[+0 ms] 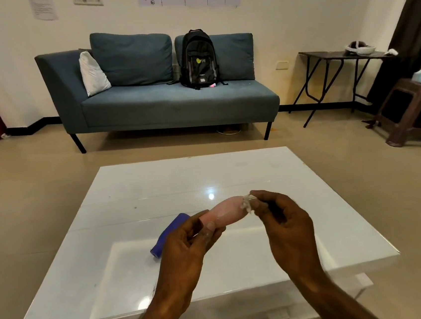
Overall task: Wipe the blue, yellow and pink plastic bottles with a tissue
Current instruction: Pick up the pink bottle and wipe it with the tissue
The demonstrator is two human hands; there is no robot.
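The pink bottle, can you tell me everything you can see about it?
The pink bottle is pale, smooth and looks like plastic, with a soft shine. It is held lying sideways in the air above the white table, not touching it. The left hand pinches one end, hiding that part, so I cannot see a cap. The right hand presses a small crumpled tissue against the other end. The blue bottle lies on the table behind the left hand.
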